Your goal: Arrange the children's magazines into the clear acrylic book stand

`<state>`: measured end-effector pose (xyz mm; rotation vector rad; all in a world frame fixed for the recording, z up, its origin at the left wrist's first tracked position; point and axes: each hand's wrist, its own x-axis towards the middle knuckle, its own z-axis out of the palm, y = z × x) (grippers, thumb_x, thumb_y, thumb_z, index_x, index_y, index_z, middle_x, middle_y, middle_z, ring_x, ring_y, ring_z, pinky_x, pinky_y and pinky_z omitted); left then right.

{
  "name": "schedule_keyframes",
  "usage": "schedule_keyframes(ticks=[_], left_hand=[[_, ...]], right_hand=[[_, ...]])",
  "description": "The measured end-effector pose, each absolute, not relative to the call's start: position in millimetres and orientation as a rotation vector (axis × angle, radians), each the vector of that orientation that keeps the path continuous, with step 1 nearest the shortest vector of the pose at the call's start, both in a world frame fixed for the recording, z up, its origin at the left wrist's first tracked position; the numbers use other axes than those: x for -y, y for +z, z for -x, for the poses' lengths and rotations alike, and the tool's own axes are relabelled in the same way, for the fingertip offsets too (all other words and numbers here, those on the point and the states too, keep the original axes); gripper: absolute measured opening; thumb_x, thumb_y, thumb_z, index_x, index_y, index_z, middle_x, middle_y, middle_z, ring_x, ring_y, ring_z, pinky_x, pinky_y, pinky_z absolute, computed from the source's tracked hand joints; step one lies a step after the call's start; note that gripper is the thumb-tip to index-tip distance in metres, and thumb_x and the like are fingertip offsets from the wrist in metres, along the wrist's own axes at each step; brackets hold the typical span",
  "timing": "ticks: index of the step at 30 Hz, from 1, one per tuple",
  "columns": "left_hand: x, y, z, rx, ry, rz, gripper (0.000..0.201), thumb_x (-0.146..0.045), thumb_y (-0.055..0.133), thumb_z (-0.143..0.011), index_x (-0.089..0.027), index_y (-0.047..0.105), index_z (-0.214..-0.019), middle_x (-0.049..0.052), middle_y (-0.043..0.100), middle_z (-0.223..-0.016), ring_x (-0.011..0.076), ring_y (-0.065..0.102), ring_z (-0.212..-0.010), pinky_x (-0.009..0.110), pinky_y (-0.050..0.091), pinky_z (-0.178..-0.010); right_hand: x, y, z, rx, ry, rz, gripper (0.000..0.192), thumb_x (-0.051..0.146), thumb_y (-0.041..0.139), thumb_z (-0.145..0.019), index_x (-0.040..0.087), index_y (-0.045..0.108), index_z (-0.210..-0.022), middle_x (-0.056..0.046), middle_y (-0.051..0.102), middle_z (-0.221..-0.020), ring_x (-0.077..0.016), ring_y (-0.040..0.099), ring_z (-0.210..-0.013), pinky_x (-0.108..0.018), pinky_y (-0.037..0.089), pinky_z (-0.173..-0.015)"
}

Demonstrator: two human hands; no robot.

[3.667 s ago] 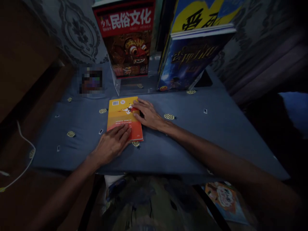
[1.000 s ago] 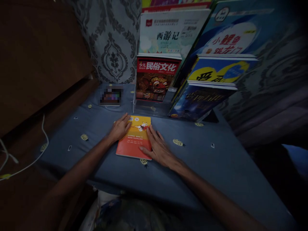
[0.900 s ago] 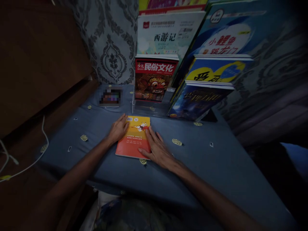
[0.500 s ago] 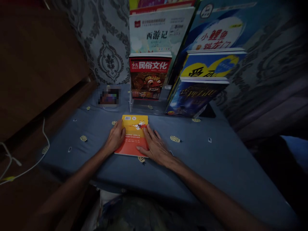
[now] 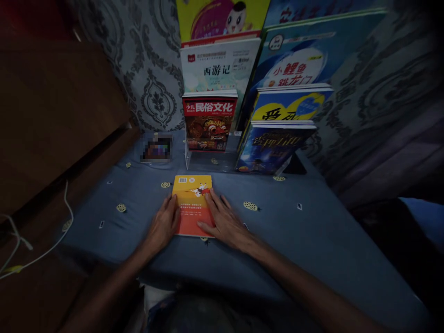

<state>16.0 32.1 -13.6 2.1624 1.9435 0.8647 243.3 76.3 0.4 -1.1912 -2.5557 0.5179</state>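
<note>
An orange-and-yellow paperback (image 5: 192, 203) lay flat, back cover up with its barcode toward the top of the frame, near the middle of a surface (image 5: 312, 231) draped in a blue cloth dotted with small pale motifs. The left hand (image 5: 163, 226) rested open along the book's left edge, fingers stretched forward on the cover's margin, while the right hand (image 5: 225, 222) lay open and flat against its right side, fingertips on the lower right of the cover; neither hand gripped it, so the two palms seemed to bracket the book and keep it square on the cloth. Above it in the frame, a clear display stand (image 5: 204, 162) held books upright and tilted back in stepped tiers so that each cover showed: a red folk-culture magazine (image 5: 209, 122), a white Journey to the West book (image 5: 218, 69), a dark blue book (image 5: 272, 147), a yellow-and-blue book (image 5: 289, 105) and a large blue picture book (image 5: 301, 64). A white cable (image 5: 52, 245) trailed at lower left beside a brown wooden panel (image 5: 52, 115). Compared with half a second earlier, the left hand had slid down the book's left edge toward the near corner, the right hand had kept almost the same hold, and the camera had tipped upward, bringing a yellow book (image 5: 222, 18) into view at the top of the stand.
</note>
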Motion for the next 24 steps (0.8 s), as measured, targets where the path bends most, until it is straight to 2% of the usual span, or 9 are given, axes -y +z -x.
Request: schedule_keyframes(ticks=[4, 7, 10, 12, 13, 17, 19, 21, 24], left_hand=[[-2.9, -14.7, -23.9, -1.985, 0.745, -2.172, 0.051, -0.035, 0.036, -0.102, -0.015, 0.042, -0.149, 0.021, 0.047, -0.151, 0.0317, 0.054, -0.134, 0.049, 0.053, -0.103], [31.2, -16.9, -25.2, -1.959, 0.619, -2.209, 0.062, -0.043, 0.04, -0.102, -0.02, 0.025, -0.158, 0.019, 0.035, -0.16, 0.0327, 0.048, -0.139, 0.048, 0.053, -0.102], [68.4, -21.1, -20.6, -1.844, 0.502, -2.394, 0.096, -0.06, 0.055, -0.091, -0.021, 0.003, -0.161, 0.021, 0.023, -0.164, 0.0386, 0.035, -0.147, 0.053, 0.045, -0.109], [88.3, -24.9, -15.6, -1.671, 0.447, -2.567, 0.129, -0.078, 0.064, -0.073, -0.012, -0.005, -0.16, 0.028, 0.022, -0.162, 0.0444, 0.028, -0.148, 0.058, 0.042, -0.111], [95.8, -26.9, -13.1, -1.608, 0.405, -2.638, 0.134, -0.079, 0.065, -0.071, -0.009, -0.006, -0.16, 0.029, 0.025, -0.16, 0.045, 0.028, -0.148, 0.059, 0.041, -0.111], [109.5, -33.6, -6.8, -1.51, 0.224, -2.855, 0.091, -0.038, 0.059, -0.093, -0.013, 0.004, -0.161, 0.019, 0.039, -0.157, 0.0348, 0.032, -0.149, 0.051, 0.035, -0.116], [109.8, -34.0, -6.0, -1.498, 0.227, -2.915, 0.082, -0.024, 0.056, -0.093, -0.014, 0.01, -0.161, 0.017, 0.04, -0.157, 0.0341, 0.03, -0.15, 0.052, 0.032, -0.119], [108.3, -29.8, -4.8, -1.456, 0.255, -2.937, 0.082, -0.026, 0.059, -0.093, -0.015, 0.014, -0.161, 0.017, 0.04, -0.157, 0.0364, 0.028, -0.15, 0.055, 0.029, -0.119], [104.3, -12.3, 0.9, -1.343, 0.321, -2.882, 0.096, -0.051, 0.065, -0.089, -0.017, 0.012, -0.161, 0.02, 0.043, -0.154, 0.0392, 0.029, -0.15, 0.062, 0.026, -0.119]], right_hand=[[-58.3, -5.3, -252.4, 2.564, 0.483, 1.149, 0.09, 0.055, 0.053, -0.093, 0.011, 0.011, -0.161, -0.025, 0.022, -0.163, -0.0321, 0.017, -0.154, -0.059, 0.022, -0.122], [-32.9, -12.4, -264.1, 2.556, 0.417, 1.12, 0.094, 0.055, 0.053, -0.094, 0.018, -0.001, -0.161, -0.021, 0.02, -0.165, -0.0319, 0.016, -0.154, -0.06, 0.024, -0.121], [-1.5, -16.0, -282.3, 2.572, 0.32, 1.05, 0.105, 0.062, 0.055, -0.091, 0.02, -0.012, -0.16, -0.02, 0.018, -0.166, -0.0352, 0.018, -0.153, -0.061, 0.03, -0.119], [17.4, -18.0, -296.4, 2.616, 0.291, 0.956, 0.114, 0.067, 0.06, -0.084, 0.017, -0.009, -0.16, -0.02, 0.019, -0.165, -0.038, 0.023, -0.152, -0.059, 0.036, -0.116], [25.1, -19.9, -303.1, 2.655, 0.281, 0.882, 0.115, 0.065, 0.063, -0.083, 0.014, -0.005, -0.161, -0.021, 0.02, -0.164, -0.0392, 0.025, -0.151, -0.058, 0.038, -0.115], [41.1, -33.7, -319.4, 2.679, 0.053, 0.772, 0.092, 0.026, 0.062, -0.088, 0.018, 0.007, -0.161, -0.018, 0.029, -0.161, -0.0339, 0.035, -0.148, -0.049, 0.045, -0.111], [42.5, -40.3, -320.6, 2.691, -0.008, 0.776, 0.09, 0.015, 0.061, -0.086, 0.02, 0.012, -0.161, -0.018, 0.031, -0.16, -0.0329, 0.037, -0.146, -0.048, 0.046, -0.11], [41.7, -42.3, -320.0, 2.683, -0.008, 0.761, 0.089, 0.02, 0.063, -0.086, 0.022, 0.015, -0.161, -0.018, 0.033, -0.159, -0.0343, 0.039, -0.145, -0.051, 0.046, -0.109], [37.2, -33.1, -320.7, 2.647, 0.071, 0.744, 0.087, 0.039, 0.066, -0.088, 0.028, 0.019, -0.16, -0.016, 0.036, -0.159, -0.0369, 0.039, -0.145, -0.057, 0.045, -0.109]])
